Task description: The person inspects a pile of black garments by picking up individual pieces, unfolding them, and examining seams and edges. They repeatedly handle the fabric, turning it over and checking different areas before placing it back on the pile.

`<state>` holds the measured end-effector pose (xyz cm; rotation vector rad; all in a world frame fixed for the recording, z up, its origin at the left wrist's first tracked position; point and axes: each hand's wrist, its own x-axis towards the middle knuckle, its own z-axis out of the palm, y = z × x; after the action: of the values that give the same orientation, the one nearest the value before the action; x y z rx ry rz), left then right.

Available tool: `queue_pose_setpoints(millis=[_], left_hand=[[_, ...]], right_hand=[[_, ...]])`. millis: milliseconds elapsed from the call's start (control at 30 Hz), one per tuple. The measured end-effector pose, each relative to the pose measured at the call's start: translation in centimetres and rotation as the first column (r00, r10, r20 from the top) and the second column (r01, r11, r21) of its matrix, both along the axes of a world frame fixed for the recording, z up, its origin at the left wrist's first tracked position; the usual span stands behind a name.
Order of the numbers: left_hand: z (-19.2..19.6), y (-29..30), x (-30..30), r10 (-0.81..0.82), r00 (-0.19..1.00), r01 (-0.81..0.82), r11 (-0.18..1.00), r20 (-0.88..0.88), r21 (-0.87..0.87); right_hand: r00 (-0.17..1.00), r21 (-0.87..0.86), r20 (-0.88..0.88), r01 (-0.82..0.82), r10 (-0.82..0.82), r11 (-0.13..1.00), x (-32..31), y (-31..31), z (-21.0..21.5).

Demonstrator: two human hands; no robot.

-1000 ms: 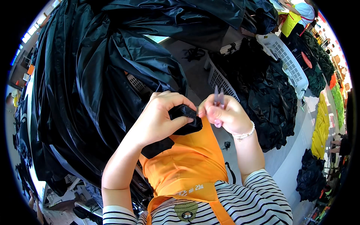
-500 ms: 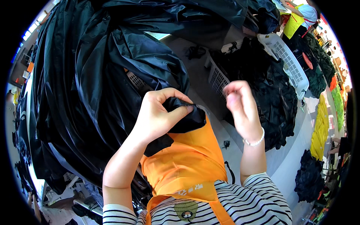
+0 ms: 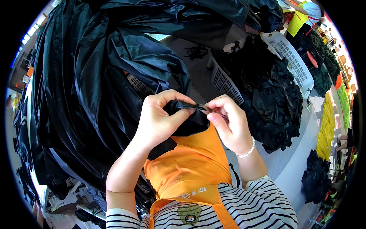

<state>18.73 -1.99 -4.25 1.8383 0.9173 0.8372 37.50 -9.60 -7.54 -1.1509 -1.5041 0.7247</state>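
In front of my orange apron [image 3: 187, 160], my left hand [image 3: 158, 118] pinches the edge of a piece of thin black fabric [image 3: 196, 125] between thumb and forefinger. My right hand [image 3: 234, 128], with a white bead bracelet [image 3: 248, 149] at its wrist, closes thumb and fingers on the same edge just to the right. A small pale or see-through bit shows at its fingertips; I cannot make out what it is. The fabric's lower part hangs over the apron. A large draped mass of shiny black fabric [image 3: 76, 87] lies left of and beyond my hands.
To the right, a pale slotted basket [image 3: 225, 81] is heaped with crumpled black fabric [image 3: 272, 99]. A white basket [image 3: 295, 65] tilts behind it. Yellow cloth [image 3: 326, 131] and a dark bundle [image 3: 316, 177] lie farther right. Another person [image 3: 313, 11] is at the upper right.
My right hand has come in from the right, down and leftward, and now pinches the black fabric's edge beside my left fingertips. My left hand has kept its grip almost unmoved.
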Motion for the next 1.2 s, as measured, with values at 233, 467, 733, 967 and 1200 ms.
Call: queue_pose_setpoints(millis=[233, 467, 733, 967, 1200], left_hand=[[-0.2, 0.0, -0.1, 0.017, 1.000, -0.017, 1.000, 0.016, 0.003], [0.0, -0.2, -0.1, 0.025, 1.000, -0.026, 0.999, -0.010, -0.032], [-0.2, -0.3, -0.2, 0.021, 1.000, -0.021, 1.000, 0.009, -0.004], [-0.5, -0.1, -0.1, 0.021, 1.000, -0.021, 1.000, 0.021, -0.008], [-0.2, -0.3, 0.1, 0.012, 1.000, -0.012, 1.000, -0.002, -0.001]], right_hand=[[0.999, 0.004, 0.040, -0.014, 0.014, 1.000, 0.0, -0.6, 0.4], [0.997, -0.018, 0.076, -0.001, 0.002, 1.000, 0.1, -0.5, 0.4], [0.997, 0.045, 0.065, 0.040, -0.042, 0.998, -0.7, 0.0, 0.5], [0.995, 0.043, 0.100, 0.023, -0.027, 0.999, 0.4, -0.7, 0.4], [0.997, 0.058, 0.073, 0.035, -0.039, 0.998, -0.1, -0.1, 0.2]])
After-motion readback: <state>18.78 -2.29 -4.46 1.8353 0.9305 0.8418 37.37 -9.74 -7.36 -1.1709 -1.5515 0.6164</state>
